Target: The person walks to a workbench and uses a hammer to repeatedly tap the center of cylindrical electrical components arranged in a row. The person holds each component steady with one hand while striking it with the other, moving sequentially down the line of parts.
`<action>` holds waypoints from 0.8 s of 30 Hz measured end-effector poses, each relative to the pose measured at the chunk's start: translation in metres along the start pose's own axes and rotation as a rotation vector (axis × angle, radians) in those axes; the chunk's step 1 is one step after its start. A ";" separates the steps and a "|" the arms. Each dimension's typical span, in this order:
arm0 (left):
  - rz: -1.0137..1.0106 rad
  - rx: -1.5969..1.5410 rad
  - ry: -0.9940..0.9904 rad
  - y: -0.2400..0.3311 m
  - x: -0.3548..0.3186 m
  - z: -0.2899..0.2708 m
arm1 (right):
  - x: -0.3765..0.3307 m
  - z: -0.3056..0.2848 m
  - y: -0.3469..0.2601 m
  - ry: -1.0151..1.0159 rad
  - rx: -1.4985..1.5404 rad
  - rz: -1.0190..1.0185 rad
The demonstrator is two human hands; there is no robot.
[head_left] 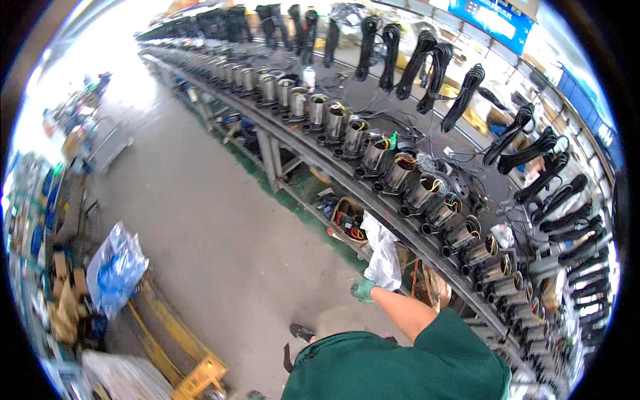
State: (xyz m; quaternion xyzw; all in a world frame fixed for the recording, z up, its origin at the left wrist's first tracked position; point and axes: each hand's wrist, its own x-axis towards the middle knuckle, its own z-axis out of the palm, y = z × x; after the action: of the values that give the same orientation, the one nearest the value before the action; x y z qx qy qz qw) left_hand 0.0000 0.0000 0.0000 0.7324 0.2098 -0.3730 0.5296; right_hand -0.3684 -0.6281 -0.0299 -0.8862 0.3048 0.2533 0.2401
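Observation:
My right hand, in a green glove, is held out in front of my body over the grey floor. Its fingers are small and blurred, so their closing cannot be made out, and no held object is visible. Just beyond it a white plastic bag hangs at the side of the long workbench; whether glove and bag touch is unclear. Along the bench edge stands a row of shiny metal cylinders with coloured wires in their open tops. My left hand is out of view.
Coiled black cables hang above the bench. Under it sits a box of parts. To the left are a yellow pallet truck, a clear-and-blue plastic bag and shelving with cartons. The grey floor forms an aisle between.

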 end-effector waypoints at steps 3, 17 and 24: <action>0.164 -0.066 0.002 0.154 0.092 -0.038 | 0.028 -0.111 -0.084 0.068 0.291 0.186; 0.186 0.141 0.048 0.632 0.382 0.040 | 0.439 -0.331 -0.231 -0.246 0.272 0.245; 0.030 0.201 -0.044 0.800 0.543 0.128 | 0.738 -0.519 -0.330 0.009 0.362 0.107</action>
State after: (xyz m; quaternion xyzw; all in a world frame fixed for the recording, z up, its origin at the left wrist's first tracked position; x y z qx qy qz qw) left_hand 0.8646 -0.4477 0.0573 0.7765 0.1489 -0.4002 0.4634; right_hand 0.5138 -1.0071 0.0126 -0.8121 0.3934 0.2027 0.3804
